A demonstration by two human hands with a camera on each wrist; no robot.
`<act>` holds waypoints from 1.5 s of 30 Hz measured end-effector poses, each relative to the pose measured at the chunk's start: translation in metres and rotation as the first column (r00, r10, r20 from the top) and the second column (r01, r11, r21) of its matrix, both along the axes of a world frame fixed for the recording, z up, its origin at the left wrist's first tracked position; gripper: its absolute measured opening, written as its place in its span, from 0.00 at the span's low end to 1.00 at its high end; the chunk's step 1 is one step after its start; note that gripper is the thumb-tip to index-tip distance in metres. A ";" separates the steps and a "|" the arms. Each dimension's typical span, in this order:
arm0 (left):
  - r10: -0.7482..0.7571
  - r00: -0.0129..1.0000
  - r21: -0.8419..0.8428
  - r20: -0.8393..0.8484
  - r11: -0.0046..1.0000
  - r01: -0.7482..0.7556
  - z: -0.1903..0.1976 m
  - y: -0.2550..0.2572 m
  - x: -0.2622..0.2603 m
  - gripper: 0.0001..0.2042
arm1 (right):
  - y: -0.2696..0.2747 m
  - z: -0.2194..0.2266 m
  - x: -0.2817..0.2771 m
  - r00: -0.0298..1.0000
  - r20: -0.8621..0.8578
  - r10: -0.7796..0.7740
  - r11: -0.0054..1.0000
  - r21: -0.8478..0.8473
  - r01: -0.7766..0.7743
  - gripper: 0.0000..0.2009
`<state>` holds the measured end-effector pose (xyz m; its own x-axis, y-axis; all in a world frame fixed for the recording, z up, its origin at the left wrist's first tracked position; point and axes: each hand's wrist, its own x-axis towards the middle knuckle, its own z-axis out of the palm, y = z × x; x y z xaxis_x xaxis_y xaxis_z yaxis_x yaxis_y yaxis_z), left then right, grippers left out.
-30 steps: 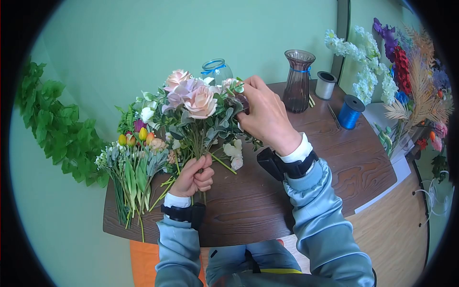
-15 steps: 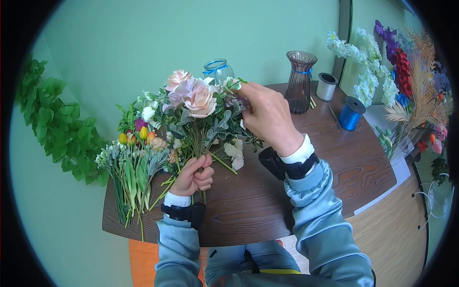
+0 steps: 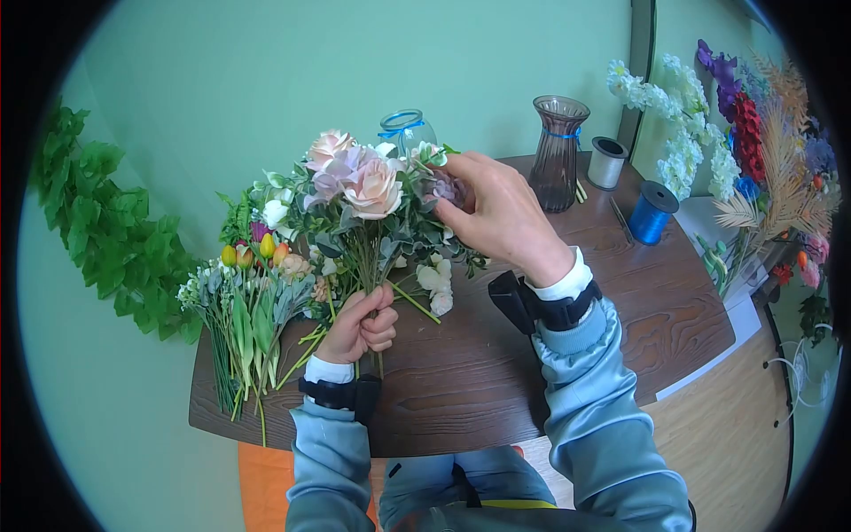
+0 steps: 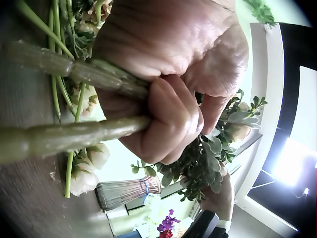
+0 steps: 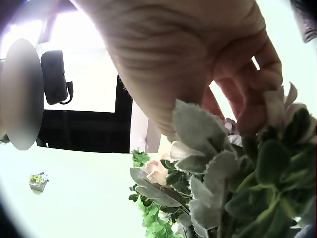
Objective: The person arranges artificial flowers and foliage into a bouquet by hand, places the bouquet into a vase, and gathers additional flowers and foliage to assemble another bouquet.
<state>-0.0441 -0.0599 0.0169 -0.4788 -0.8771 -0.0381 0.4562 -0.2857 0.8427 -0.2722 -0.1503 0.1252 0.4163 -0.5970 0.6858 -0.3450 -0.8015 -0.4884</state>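
My left hand (image 3: 359,326) grips a bundle of artificial flower stems (image 4: 84,133) in a fist, with the thick cut ends sticking out below. Above it the bouquet spreads, with pink roses (image 3: 372,192), pale mauve petals, white buds and grey-green leaves (image 5: 198,129). At the bouquet's right side, my right hand (image 3: 503,208) curves its thumb and fingers around a mauve flower (image 3: 446,187). The fingertips go in among the petals in the right wrist view, partly hidden by leaves. White blooms (image 3: 434,285) with green stems lie on the table behind my left hand.
Tulips (image 3: 257,257) and other stems lie at the table's left. A clear jar (image 3: 403,129) stands behind the bouquet. Toward the right are a purple glass vase (image 3: 557,164), a white spool (image 3: 606,164), a blue ribbon spool (image 3: 651,213) and more artificial flowers (image 3: 691,133).
My right hand has shifted slightly right, and its thumb has spread from the fingers, showing more of the mauve flower. The left hand's grip stays the same.
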 end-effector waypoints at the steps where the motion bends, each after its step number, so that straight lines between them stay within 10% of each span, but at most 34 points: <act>1: 0.006 1.000 -0.009 0.008 1.000 -0.006 0.000 0.000 0.000 0.13 | 0.000 -0.001 0.001 1.000 0.000 0.000 1.000 0.000 0.000 0.16; 13: 0.015 0.999 -0.022 0.038 1.000 -0.014 0.000 0.000 -0.002 0.13 | -0.002 -0.009 0.015 0.974 0.103 -0.203 0.975 -0.074 0.211 0.09; 21: -0.004 0.999 -0.005 -0.032 1.000 0.004 -0.002 -0.001 0.001 0.13 | -0.008 -0.001 0.005 0.969 0.244 -0.037 0.963 0.267 -0.031 0.10; 39: -0.006 0.977 0.039 -0.214 0.999 0.015 -0.004 -0.001 0.006 0.13 | -0.011 -0.002 -0.004 0.980 0.088 0.177 0.983 -0.066 -0.171 0.12; 45: -0.053 0.973 0.025 -0.223 0.998 0.060 -0.006 -0.001 0.007 0.14 | -0.020 -0.002 -0.007 0.970 0.242 0.023 0.986 0.155 -0.062 0.10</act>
<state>-0.0375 -0.0608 0.0112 -0.5272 -0.8484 0.0477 0.6132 -0.3409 0.7126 -0.2788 -0.1700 0.1237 0.2801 -0.6922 0.6651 -0.1701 -0.7177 -0.6753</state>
